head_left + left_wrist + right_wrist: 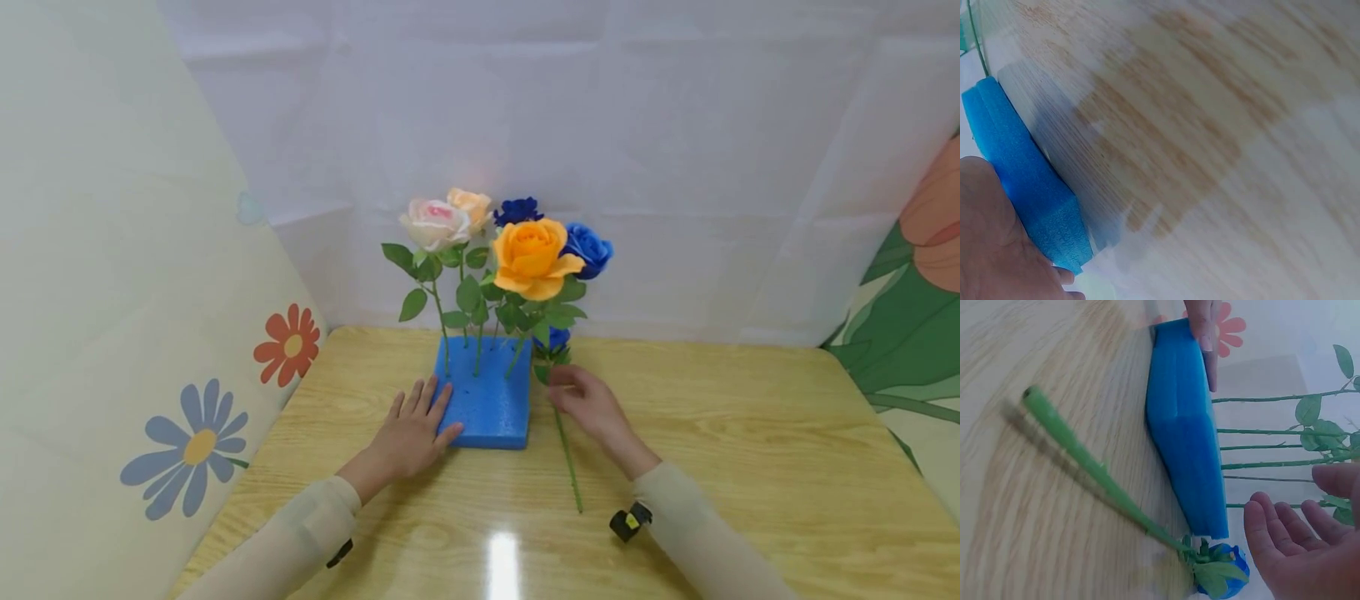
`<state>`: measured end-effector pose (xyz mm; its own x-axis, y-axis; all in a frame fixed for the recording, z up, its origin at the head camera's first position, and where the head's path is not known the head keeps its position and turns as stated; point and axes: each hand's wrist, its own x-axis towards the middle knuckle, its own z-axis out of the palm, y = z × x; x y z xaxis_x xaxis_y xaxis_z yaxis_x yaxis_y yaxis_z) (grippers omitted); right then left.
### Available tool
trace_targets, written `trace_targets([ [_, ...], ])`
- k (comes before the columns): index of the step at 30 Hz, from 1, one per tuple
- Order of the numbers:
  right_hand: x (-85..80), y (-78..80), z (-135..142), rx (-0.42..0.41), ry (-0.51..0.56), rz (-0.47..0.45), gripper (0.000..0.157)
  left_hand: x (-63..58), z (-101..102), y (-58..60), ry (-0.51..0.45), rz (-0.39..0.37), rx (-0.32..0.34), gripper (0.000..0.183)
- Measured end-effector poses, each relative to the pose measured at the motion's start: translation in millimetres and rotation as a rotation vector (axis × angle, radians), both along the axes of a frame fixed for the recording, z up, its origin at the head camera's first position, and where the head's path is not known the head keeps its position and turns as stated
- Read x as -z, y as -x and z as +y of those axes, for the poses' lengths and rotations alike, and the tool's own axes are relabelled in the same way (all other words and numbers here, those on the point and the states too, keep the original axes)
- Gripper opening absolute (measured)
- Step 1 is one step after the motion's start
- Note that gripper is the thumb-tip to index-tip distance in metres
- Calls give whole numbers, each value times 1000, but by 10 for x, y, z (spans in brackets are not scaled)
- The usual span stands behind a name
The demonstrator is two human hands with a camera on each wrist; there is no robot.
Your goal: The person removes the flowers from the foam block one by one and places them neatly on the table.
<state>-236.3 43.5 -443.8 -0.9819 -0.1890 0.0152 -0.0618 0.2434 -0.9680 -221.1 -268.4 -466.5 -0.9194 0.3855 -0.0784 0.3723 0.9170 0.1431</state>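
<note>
My left hand point(411, 435) rests spread on the left edge of a blue foam block point(491, 408). Several artificial roses stand upright in the block: a pale pink one point(435, 223), a peach one point(469, 206), a large orange one point(536, 260) and two blue ones, one of them point(589, 250) at the right. To the block's right lies another blue rose point(1094, 469) on the table, its stem pointing toward me. My right hand point(588, 406) hovers over that stem, just below the bloom. In the right wrist view its fingers are loosely bent, thumb apart, with nothing between them.
The wooden table point(712, 450) carries the block. Behind it hangs a white cloth point(675, 167). A panel with painted flowers point(198, 446) is at the left, and a printed tulip point(933, 221) shows at the right.
</note>
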Motion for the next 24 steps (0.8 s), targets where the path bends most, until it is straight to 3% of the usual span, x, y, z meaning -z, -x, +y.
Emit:
trace_targets([
  [10, -64, 75, -227, 20, 85, 75, 48, 22, -7, 11, -17, -2, 4, 75],
  [17, -68, 115, -324, 40, 110, 69, 48, 93, -37, 37, -18, 10, 2, 77],
  [24, -60, 160, -414, 34, 192, 105, 53, 88, -37, 32, -50, 32, 7, 75],
])
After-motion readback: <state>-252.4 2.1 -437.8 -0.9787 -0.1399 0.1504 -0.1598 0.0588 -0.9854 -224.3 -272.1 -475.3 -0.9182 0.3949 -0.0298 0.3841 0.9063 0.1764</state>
